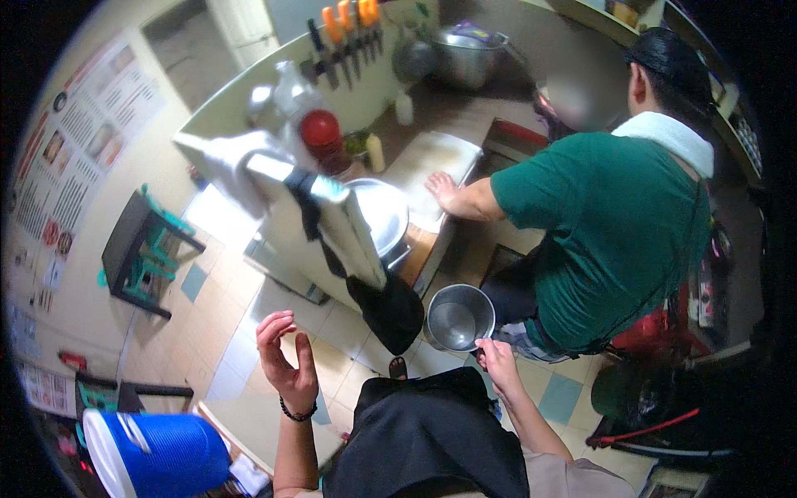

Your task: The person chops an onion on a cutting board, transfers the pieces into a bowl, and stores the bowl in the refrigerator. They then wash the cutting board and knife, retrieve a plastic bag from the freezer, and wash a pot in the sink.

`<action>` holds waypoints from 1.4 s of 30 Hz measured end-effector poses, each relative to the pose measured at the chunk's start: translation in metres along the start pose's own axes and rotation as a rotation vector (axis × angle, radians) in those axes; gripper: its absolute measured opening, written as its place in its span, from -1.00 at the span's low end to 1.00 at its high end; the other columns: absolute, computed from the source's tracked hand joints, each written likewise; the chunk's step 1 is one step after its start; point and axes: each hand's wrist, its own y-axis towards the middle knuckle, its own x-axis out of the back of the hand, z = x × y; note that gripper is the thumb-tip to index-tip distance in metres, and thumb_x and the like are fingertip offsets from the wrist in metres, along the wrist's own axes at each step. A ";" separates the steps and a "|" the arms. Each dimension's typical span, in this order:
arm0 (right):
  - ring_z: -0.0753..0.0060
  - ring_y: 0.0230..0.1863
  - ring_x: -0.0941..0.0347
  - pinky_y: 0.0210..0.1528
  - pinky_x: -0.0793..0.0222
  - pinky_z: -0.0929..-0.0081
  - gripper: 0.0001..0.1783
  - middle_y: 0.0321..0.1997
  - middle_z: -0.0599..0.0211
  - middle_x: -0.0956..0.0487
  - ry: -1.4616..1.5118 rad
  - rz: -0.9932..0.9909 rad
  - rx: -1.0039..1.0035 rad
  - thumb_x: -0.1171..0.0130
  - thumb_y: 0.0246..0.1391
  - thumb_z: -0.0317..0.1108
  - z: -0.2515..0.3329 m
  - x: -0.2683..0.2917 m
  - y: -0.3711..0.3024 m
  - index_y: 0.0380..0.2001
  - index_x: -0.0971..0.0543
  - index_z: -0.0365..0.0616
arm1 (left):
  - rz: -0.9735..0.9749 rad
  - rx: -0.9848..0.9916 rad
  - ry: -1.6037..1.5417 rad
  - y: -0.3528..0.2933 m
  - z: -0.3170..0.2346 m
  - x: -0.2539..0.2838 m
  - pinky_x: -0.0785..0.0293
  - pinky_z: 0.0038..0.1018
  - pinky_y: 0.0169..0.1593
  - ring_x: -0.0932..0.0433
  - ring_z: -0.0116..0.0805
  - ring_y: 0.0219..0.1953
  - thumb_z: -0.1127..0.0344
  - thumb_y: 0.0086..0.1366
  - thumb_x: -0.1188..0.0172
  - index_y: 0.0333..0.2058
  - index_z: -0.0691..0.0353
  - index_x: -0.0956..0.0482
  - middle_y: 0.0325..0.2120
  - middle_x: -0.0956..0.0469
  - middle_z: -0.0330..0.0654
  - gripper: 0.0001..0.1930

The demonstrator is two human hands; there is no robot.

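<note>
My right hand (pixel 498 365) is closed round the handle of a metal saucepan (pixel 459 319), held out in front of my dark apron (pixel 423 440). The inside of the pan looks grey; whether liquid lies in it I cannot tell. Raised at the left, my left hand (pixel 286 357) holds nothing, its fingers a little bent and the thumb apart. A dark beaded bracelet (pixel 297 412) circles that wrist. Between my hands and the counter hangs a black cloth (pixel 386 311) at the end of a low partition (pixel 353 236).
A co-worker in a green shirt (pixel 614 224) stands close at the right, one hand on a white board (pixel 432 174). A large metal bowl (pixel 383 217) sits on the counter. Knives (pixel 349 37) hang behind. A blue cooler (pixel 166 452) stands lower left, near a dark table (pixel 137 249).
</note>
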 end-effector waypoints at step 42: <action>0.46 -0.66 -0.32 -0.56 -0.26 0.43 -0.54 -0.72 0.39 -0.38 0.037 -0.393 0.228 -0.15 -0.01 0.05 0.343 0.025 1.043 -0.59 -0.53 -0.19 | 0.341 -0.525 0.659 0.357 0.093 -0.297 -0.29 -0.32 -0.19 -0.39 -0.31 -0.39 0.17 0.19 -0.02 -0.44 -0.01 -0.43 -0.51 -0.36 -0.34 -0.90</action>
